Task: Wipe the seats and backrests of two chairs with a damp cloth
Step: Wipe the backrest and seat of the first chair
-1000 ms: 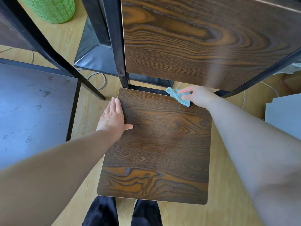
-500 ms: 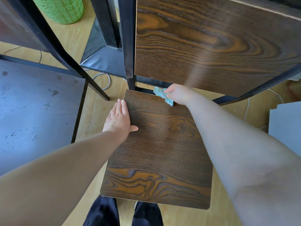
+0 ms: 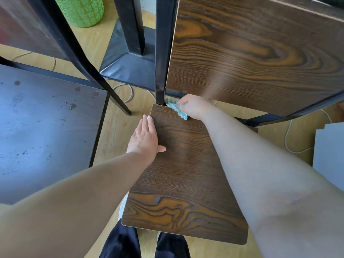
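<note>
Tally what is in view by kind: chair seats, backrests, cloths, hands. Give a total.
Chair seats: 2 (wood-grain seat, dark seat)
Backrests: 2 (wood-grain backrest, dark backrest)
Cloths: 1 (teal cloth)
Hands: 2 (left hand, right hand)
Total: 7

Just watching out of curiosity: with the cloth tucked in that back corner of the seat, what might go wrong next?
The cloth, gripped by the right hand, sits against the black post; it might snag or skip that corner. The left hand rests flat on the edge of the seat, so the strip beneath may go unwiped.
</note>
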A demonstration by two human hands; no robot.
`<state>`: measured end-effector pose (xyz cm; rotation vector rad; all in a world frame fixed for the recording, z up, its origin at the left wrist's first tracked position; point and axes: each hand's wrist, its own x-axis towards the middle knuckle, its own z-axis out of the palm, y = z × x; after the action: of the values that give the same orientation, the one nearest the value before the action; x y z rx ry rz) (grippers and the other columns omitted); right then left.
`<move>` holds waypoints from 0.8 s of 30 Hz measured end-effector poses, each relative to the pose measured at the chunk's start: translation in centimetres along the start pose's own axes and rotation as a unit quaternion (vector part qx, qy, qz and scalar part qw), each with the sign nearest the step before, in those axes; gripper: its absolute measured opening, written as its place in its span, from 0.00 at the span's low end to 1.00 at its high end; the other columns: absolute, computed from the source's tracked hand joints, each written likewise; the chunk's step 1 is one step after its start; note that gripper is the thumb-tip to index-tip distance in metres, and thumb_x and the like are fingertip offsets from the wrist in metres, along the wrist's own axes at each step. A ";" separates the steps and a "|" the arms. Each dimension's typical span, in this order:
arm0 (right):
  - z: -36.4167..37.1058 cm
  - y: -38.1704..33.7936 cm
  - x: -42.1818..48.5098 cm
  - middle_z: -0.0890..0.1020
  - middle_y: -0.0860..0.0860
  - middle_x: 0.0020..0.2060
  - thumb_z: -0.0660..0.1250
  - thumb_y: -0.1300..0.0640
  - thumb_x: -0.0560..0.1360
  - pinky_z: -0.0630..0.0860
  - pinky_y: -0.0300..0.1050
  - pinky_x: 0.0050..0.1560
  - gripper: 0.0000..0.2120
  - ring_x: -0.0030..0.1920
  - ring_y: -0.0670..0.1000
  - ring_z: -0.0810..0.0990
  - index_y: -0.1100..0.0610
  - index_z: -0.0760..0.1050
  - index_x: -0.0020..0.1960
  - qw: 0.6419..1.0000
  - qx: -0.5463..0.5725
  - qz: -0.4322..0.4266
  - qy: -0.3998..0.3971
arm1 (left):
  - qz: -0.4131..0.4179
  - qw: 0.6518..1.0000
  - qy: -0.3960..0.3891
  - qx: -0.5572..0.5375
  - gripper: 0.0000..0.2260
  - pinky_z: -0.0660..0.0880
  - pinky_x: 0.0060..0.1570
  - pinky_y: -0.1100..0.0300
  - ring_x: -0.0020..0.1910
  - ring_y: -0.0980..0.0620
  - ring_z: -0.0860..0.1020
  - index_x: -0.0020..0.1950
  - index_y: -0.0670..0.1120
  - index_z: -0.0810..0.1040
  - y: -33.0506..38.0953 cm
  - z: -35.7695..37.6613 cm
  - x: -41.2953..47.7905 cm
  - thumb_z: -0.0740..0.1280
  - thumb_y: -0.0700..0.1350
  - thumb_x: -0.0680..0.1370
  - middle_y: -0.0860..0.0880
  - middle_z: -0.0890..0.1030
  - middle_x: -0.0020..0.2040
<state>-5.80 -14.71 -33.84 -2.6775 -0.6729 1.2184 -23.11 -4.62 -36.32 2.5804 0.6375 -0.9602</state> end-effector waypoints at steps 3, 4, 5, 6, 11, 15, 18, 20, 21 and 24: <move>0.3 -1.2 0.2 0.80 0.54 0.62 0.55 0.55 0.83 0.76 0.51 0.61 0.17 0.59 0.56 0.78 0.51 0.77 0.66 0.999 0.028 -0.016 0.006 | 0.000 1.000 0.000 -0.001 0.50 0.50 0.77 0.53 0.80 0.45 0.41 0.79 0.40 0.33 0.0 0.1 0.1 0.67 0.58 0.78 0.42 0.37 0.81; 0.5 -1.5 0.3 0.80 0.53 0.61 0.56 0.53 0.83 0.76 0.48 0.58 0.16 0.57 0.54 0.77 0.50 0.77 0.67 0.999 0.050 -0.019 0.011 | 0.000 1.000 0.001 -0.001 0.50 0.50 0.77 0.52 0.80 0.45 0.41 0.79 0.40 0.33 0.0 0.1 0.1 0.67 0.58 0.78 0.42 0.37 0.81; 0.8 -1.8 0.6 0.80 0.52 0.60 0.56 0.51 0.83 0.75 0.45 0.54 0.16 0.55 0.53 0.76 0.49 0.76 0.67 0.997 0.072 -0.020 0.019 | 0.000 1.000 0.002 -0.001 0.50 0.51 0.77 0.52 0.80 0.45 0.41 0.79 0.40 0.32 0.0 0.2 0.1 0.68 0.58 0.77 0.42 0.37 0.81; 1.0 -2.0 0.8 0.80 0.52 0.60 0.57 0.51 0.83 0.74 0.44 0.52 0.15 0.54 0.52 0.76 0.48 0.76 0.67 0.995 0.092 -0.019 0.026 | 0.000 1.000 0.003 -0.002 0.50 0.51 0.77 0.52 0.80 0.45 0.41 0.79 0.40 0.32 0.0 0.2 0.1 0.68 0.58 0.77 0.42 0.37 0.81; 2.0 -2.2 1.4 0.78 0.50 0.62 0.63 0.53 0.82 0.74 0.39 0.44 0.16 0.53 0.49 0.75 0.44 0.73 0.69 0.983 0.174 0.007 0.057 | -0.001 1.000 -0.004 -0.015 0.51 0.52 0.77 0.51 0.80 0.45 0.41 0.79 0.41 0.32 0.0 0.3 0.2 0.69 0.56 0.77 0.42 0.36 0.81; 1.8 -2.6 2.0 0.78 0.51 0.62 0.66 0.52 0.79 0.77 0.45 0.58 0.20 0.58 0.52 0.77 0.47 0.72 0.70 0.981 0.185 0.044 0.047 | 0.001 1.000 -0.002 -0.012 0.50 0.52 0.77 0.51 0.80 0.44 0.41 0.79 0.41 0.32 0.0 0.2 0.2 0.69 0.56 0.78 0.42 0.36 0.81; 1.8 -2.3 2.3 0.79 0.51 0.61 0.67 0.52 0.78 0.77 0.44 0.55 0.20 0.57 0.51 0.78 0.48 0.73 0.69 0.978 0.196 0.059 0.040 | 0.001 1.000 -0.005 -0.012 0.50 0.51 0.77 0.51 0.80 0.44 0.41 0.79 0.41 0.32 0.1 0.2 0.2 0.68 0.56 0.78 0.42 0.36 0.81; 1.9 -2.1 2.4 0.80 0.50 0.61 0.68 0.53 0.78 0.78 0.41 0.52 0.20 0.57 0.50 0.79 0.48 0.73 0.69 0.972 0.224 0.059 0.033 | 0.001 1.000 -0.005 -0.009 0.50 0.51 0.77 0.52 0.80 0.44 0.41 0.79 0.40 0.32 0.1 0.2 0.2 0.68 0.56 0.78 0.42 0.36 0.81; 1.9 -2.0 2.5 0.80 0.50 0.61 0.69 0.53 0.78 0.77 0.40 0.51 0.20 0.57 0.49 0.79 0.48 0.73 0.69 0.970 0.235 0.057 0.028 | 0.001 1.000 -0.006 -0.007 0.50 0.52 0.77 0.52 0.80 0.45 0.41 0.79 0.40 0.32 0.1 0.2 0.3 0.68 0.57 0.78 0.42 0.36 0.81; 1.9 -1.6 2.6 0.80 0.49 0.60 0.69 0.53 0.77 0.77 0.39 0.49 0.19 0.57 0.49 0.79 0.47 0.74 0.68 0.968 0.246 0.048 0.020 | 0.000 1.000 -0.010 -0.005 0.50 0.52 0.77 0.52 0.80 0.45 0.40 0.79 0.40 0.32 0.1 0.2 0.3 0.68 0.57 0.78 0.42 0.36 0.81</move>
<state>-6.25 -12.26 -36.45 -2.3278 -0.1975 1.1630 -22.98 -4.67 -36.70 2.5596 0.6366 -0.9783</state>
